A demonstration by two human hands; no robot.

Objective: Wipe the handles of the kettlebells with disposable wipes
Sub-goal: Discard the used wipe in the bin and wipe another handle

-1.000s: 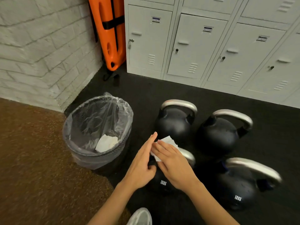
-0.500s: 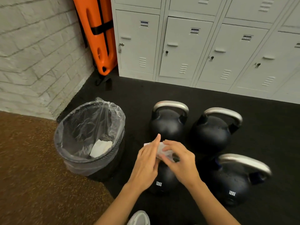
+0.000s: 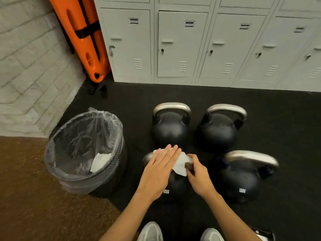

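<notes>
Several black kettlebells with steel handles stand on the black floor. The near left kettlebell (image 3: 171, 190) is mostly under my hands, and a white wipe (image 3: 181, 163) is draped over its handle. My left hand (image 3: 159, 169) lies flat with straight fingers on the wipe and handle. My right hand (image 3: 198, 176) pinches the wipe's right end against the handle. The near right kettlebell (image 3: 243, 178), the far left kettlebell (image 3: 170, 127) and the far right kettlebell (image 3: 220, 129) stand untouched.
A bin (image 3: 83, 152) lined with a clear bag stands left of the kettlebells, with a used wipe (image 3: 99, 161) inside. White lockers (image 3: 208, 46) line the back, an orange board (image 3: 83, 35) leans in the corner. My shoes (image 3: 151, 232) are at the bottom edge.
Both hands have lowered the wipe onto the near left kettlebell's handle; my left hand now lies flat over it. The view has shifted, so the scene sits further right.
</notes>
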